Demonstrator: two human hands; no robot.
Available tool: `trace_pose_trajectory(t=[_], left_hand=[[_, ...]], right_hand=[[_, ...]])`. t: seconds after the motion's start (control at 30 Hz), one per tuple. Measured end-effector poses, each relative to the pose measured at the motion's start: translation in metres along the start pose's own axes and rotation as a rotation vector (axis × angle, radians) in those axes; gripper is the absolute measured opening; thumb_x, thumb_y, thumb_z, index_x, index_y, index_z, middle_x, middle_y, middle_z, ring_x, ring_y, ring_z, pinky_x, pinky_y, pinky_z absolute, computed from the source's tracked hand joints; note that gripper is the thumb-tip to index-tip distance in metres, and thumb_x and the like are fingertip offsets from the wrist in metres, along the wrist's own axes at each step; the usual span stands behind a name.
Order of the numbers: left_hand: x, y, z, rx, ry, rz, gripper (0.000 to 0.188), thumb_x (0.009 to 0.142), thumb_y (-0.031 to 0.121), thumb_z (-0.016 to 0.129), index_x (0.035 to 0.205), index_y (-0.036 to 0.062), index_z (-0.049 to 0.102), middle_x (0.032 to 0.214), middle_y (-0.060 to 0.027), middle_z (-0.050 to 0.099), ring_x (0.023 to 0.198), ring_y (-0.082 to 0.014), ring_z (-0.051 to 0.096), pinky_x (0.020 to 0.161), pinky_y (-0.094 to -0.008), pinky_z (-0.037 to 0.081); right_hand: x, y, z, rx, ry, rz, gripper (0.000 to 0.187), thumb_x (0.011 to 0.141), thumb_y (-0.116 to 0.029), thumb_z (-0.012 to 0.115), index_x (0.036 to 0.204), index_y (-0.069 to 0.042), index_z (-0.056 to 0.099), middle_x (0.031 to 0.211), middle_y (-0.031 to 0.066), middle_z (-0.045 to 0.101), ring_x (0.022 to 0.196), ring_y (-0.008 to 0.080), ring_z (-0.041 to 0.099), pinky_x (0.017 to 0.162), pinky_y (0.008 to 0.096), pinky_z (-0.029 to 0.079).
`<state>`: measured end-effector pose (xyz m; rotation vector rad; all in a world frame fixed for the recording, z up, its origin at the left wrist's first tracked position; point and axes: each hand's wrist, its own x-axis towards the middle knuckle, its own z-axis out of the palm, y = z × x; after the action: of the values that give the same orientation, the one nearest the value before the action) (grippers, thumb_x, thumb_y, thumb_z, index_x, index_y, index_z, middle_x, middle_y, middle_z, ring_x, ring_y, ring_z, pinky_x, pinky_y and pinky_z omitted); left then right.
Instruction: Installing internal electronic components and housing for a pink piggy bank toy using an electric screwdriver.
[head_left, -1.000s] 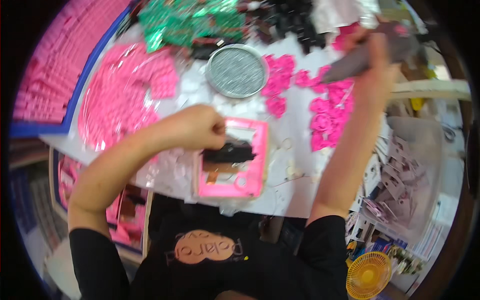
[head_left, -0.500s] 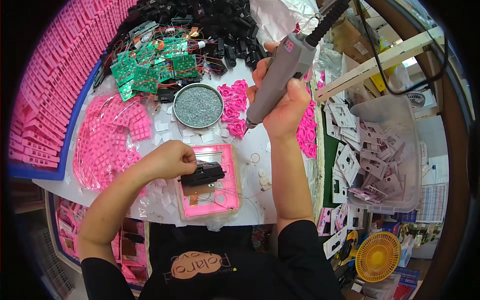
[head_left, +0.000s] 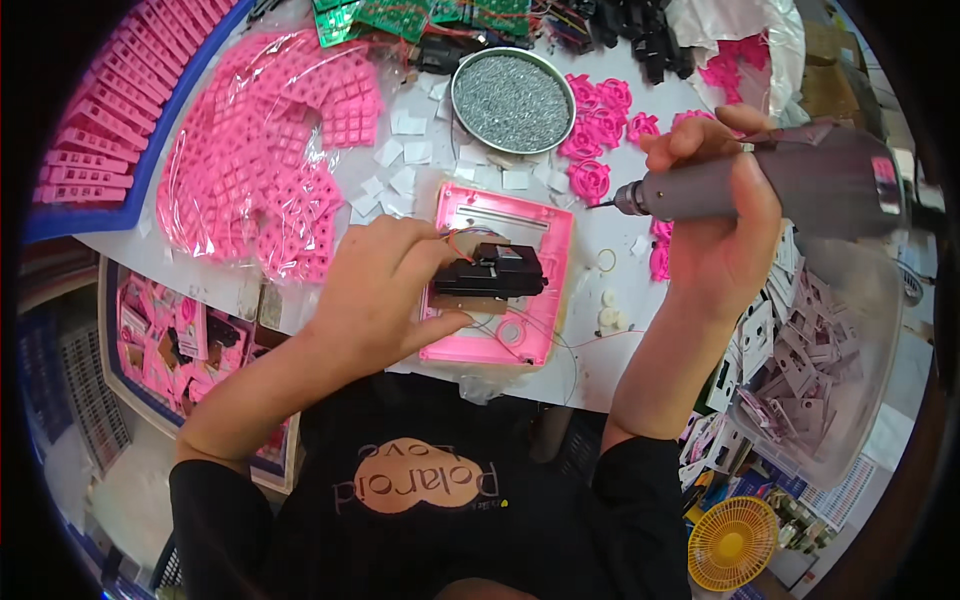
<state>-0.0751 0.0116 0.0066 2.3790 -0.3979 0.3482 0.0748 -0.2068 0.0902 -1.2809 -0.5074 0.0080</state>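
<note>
A shallow pink plastic case [head_left: 545,345] lies on the table in front of me, with a black mechanism [head_left: 505,268] and thin wires in it. My left hand [head_left: 385,285] grips the mechanism's left end, fingers over its top and thumb low at the case's left side. In my right hand [head_left: 715,220] is a grey electric screwdriver [head_left: 690,190], tipped nearly level. Its bit points left, close to the pink rosette-shaped parts [head_left: 590,180]. Beyond the case stands a round tin of small metal screws [head_left: 512,103].
A clear bag of pink keypads [head_left: 270,150] lies left of the tin, by a blue-edged crate [head_left: 140,190] of pink parts. White paper squares [head_left: 405,150] are scattered between. Green circuit boards [head_left: 395,15] lie at the back. A clear bin [head_left: 870,370] stands at right.
My left hand has spread from a pinch to span the mechanism's left end. The screwdriver has swung from steep to nearly level. My view has shifted, with the case now farther right.
</note>
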Motion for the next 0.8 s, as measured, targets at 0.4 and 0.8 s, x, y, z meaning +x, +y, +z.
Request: trace_pose_trajectory(t=[0.4, 0.8], left_hand=[[-0.005, -0.016, 0.029, -0.029, -0.016, -0.017, 0.04, 0.073, 0.023, 0.08, 0.105, 0.0124, 0.06, 0.081, -0.0011, 0.06, 0.075, -0.0208, 0.059, 0.081, -0.0397, 0.038], [-0.003, -0.026, 0.024, -0.174, 0.077, -0.035, 0.035, 0.074, 0.011, 0.078, 0.105, 0.0108, 0.062, 0.099, -0.0038, 0.065, 0.083, -0.0214, 0.061, 0.077, -0.0389, 0.036]], right_hand=[[-0.023, 0.012, 0.014, 0.217, -0.417, -0.154, 0.037, 0.093, -0.033, 0.055, 0.123, -0.011, 0.051, 0.07, -0.0008, 0.052, 0.059, 0.0119, 0.047, 0.065, 0.034, 0.042], [-0.029, 0.014, 0.029, 0.176, -0.462, -0.098, 0.034, 0.093, -0.032, 0.061, 0.117, -0.013, 0.047, 0.074, 0.0007, 0.057, 0.057, 0.0122, 0.051, 0.062, 0.0312, 0.046]])
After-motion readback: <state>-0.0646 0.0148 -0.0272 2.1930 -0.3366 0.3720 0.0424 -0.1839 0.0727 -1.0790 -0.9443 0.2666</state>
